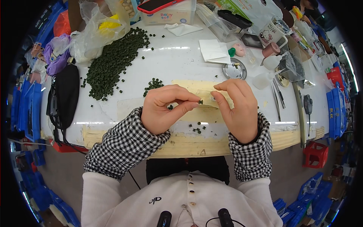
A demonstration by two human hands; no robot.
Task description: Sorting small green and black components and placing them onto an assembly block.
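My left hand (162, 106) pinches a small dark green piece (200, 101) between thumb and forefinger, just above the table's middle. Facing it from the right, my right hand (238, 108) has its thumb and forefinger slightly apart, and I see nothing between them. Under both hands lies a pale yellow sheet (185, 84). A small cluster of the same green pieces (154, 84) sits just beyond my left hand, partly hidden by it. Several more loose pieces (197, 130) are scattered nearer to me, between my wrists.
A large heap of green pieces (113, 62) spreads at the far left, beside plastic bags (89, 43) and a black pouch (69, 96). At the right are a round metal dish (234, 70), white paper (214, 51), tweezers (276, 100) and a white mug (273, 33). A plastic box (170, 15) stands at the back.
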